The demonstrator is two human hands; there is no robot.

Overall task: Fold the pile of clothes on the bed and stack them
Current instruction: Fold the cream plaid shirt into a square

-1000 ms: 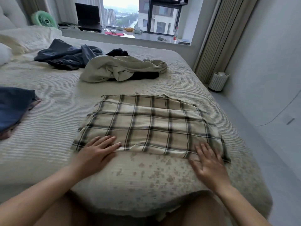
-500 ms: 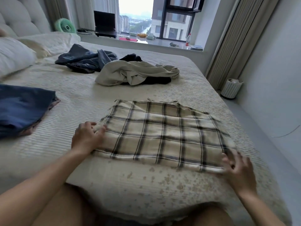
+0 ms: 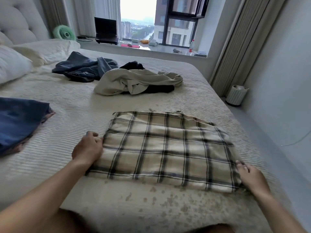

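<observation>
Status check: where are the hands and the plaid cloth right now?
Left hand gripping the beige plaid cloth's left edge. Right hand at its right corner, grip unclear. Nothing in the way.

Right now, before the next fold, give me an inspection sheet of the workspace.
Surface: bed, ribbed cream cover, speckled near edge.
Job's things: plaid garment folded flat; blue folded stack at left; unfolded cream garment and dark blue garment behind.
Clutter: pillows.
Grippers: left hand curled at plaid's left edge; right hand at its right corner, grip unclear.
Cables: thin wire on the right wall.
Surroundings: green fan, laptop, bin.
</observation>
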